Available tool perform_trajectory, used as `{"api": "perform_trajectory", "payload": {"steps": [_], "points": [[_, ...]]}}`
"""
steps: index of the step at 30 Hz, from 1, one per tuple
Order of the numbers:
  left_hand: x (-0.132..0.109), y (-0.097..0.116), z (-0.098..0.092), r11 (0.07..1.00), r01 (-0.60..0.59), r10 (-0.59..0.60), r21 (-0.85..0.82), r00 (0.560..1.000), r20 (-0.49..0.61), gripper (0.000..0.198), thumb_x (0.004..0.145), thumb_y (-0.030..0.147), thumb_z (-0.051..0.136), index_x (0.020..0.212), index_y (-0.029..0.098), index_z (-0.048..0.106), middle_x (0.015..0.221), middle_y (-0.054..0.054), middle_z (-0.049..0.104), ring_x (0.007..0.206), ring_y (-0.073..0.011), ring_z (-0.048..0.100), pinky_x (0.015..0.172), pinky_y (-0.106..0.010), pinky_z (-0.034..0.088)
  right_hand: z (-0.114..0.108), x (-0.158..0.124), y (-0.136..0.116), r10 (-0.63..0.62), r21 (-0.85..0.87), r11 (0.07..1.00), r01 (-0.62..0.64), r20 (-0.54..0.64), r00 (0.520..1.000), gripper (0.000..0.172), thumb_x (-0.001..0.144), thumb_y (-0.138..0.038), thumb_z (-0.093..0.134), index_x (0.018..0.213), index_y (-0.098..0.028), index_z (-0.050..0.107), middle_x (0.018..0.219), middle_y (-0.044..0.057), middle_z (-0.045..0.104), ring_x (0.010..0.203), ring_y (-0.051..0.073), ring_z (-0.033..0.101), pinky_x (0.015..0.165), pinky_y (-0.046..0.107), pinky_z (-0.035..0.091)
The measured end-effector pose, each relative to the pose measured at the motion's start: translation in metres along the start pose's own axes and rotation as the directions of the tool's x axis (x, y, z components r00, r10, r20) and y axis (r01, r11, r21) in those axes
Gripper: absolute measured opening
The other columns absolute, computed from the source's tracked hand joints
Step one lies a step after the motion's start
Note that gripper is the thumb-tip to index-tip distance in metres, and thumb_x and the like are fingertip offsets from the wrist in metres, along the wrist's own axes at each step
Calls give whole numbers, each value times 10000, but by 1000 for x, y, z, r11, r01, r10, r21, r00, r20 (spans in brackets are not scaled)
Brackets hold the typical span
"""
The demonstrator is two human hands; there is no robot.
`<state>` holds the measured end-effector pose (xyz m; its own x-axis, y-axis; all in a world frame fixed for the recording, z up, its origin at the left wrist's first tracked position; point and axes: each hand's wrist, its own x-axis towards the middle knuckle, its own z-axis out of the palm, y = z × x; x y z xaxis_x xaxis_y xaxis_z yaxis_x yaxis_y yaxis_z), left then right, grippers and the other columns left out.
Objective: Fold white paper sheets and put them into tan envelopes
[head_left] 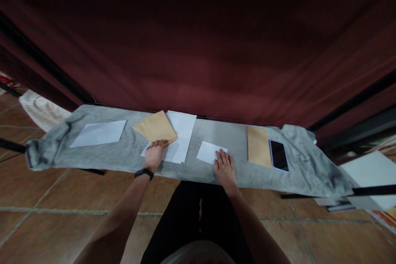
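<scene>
My left hand (154,154), with a black band on its wrist, is closed at the lower edge of several fanned brown envelopes (159,126). These envelopes lie over white paper sheets (185,132). To the right, my right hand (225,166) rests flat with its fingers spread, the fingertips on the right part of a small white folded paper (208,152). Nothing is gripped in that hand.
A white sheet (99,133) lies at the left of the grey cloth (117,159). Further right are more brown envelopes (259,146) and a phone (279,156). A dark red curtain (201,70) hangs behind. White boards (374,173) stand at the far right.
</scene>
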<state>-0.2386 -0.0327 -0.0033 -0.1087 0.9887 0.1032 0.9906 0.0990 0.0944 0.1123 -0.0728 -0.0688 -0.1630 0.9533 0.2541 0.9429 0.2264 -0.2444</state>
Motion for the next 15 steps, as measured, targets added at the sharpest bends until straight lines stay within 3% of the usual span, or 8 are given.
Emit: {"api": "perform_trajectory", "payload": {"steps": [6,10,13,15], "points": [[-5,13,-13,996,18,-8,91,994,-105,324,1013,181,349,1113,143,655,1032,-143,692,1025,-277,619,858,-372,473,2,-1,-1,8,33,999,-7,-19,1000,504,1037,-257,395,1526,-162,475,1585,144,456,1467,289,419,1213,506,270],[-24,38,-24,988,-114,131,108,976,-173,294,1021,196,370,1041,144,660,971,-137,689,996,-287,630,870,-388,475,-2,0,0,21,111,994,-16,-47,999,483,1028,-243,408,1489,-150,520,1568,154,479,1462,292,426,1223,525,267],[-47,67,-28,974,-211,223,84,957,-186,255,1000,158,406,995,165,660,947,-123,692,987,-284,641,826,-377,500,-8,5,-6,64,289,956,-40,-72,995,450,1021,-259,403,1412,-140,594,1524,158,534,1443,288,452,1219,535,295],[-63,89,-27,958,-284,286,38,939,-192,220,992,150,440,1002,177,657,954,-111,700,977,-269,652,816,-361,518,-11,9,-19,117,474,877,-76,-58,991,438,1022,-319,409,1364,-156,629,1474,149,586,1403,274,499,1193,502,361]]}}
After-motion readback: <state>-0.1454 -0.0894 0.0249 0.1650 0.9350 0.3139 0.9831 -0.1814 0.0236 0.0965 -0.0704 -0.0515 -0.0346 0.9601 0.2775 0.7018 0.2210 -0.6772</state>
